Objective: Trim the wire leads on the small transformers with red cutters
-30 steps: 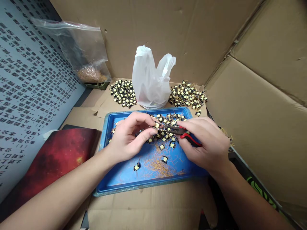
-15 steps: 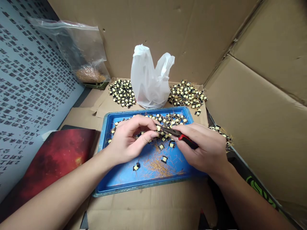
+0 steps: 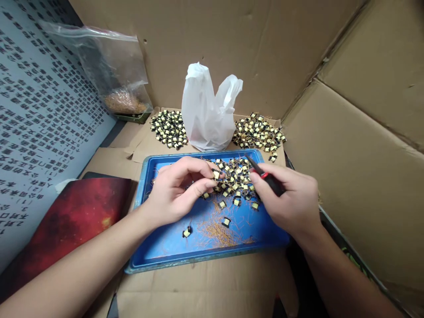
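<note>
Above tray (image 3: pixel 168 247), pliers (image 3: pixel 264 175) in right hand (image 3: pixel 291 198)

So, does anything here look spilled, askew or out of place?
Yes, mildly: thin orange wire bits lie scattered across the blue rectangular plastic tray, looking like loose debris. One small yellow-and-black component sits towards the near left, apart from the heap of similar pieces. No damage is plain.

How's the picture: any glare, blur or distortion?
Head view: pale sheen on the blue tray, highlights on the clear bag; head view: forearms look stretched toward the lower corners; head view: the small part in the left hand looks soft, lacking fine detail.
</note>
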Demonstrator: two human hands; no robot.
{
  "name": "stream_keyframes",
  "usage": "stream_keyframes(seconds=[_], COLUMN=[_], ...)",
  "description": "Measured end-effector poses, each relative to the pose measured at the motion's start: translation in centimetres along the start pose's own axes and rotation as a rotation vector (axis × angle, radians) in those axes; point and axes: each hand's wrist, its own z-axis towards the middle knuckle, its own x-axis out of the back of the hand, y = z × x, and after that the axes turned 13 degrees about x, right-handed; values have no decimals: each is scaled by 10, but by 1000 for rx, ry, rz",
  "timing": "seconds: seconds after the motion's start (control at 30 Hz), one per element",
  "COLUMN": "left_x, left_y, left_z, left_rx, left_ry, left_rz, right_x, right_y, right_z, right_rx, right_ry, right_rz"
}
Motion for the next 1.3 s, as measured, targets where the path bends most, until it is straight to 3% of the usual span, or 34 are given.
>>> stream_keyframes(seconds=[0.13,0.33,0.57,0.7,0.9,1.3], left_x=[-3,-4,-5,-5,-3,-2], left_y=[-3,-6,-8,-9,-12,-7], left_z=[0,1,-2,-1,0,2], left_rx=[7,-24,-10,-71,-174,-240], left_ry=[21,14,24,9,16,11], left_rz=[-47,-44,-30,-6,80,159], right_x=[-7,-10,-5,-9,-6,-9], right_y=[1,-1,-11,-9,-4,-6], right_z=[-3,-4,-6,-7,-10,-6], right_rx=[80,191,96,130,28,95], right_ry=[-88,-44,-62,-44,-16,-15], right_rz=[95,21,89,90,60,10])
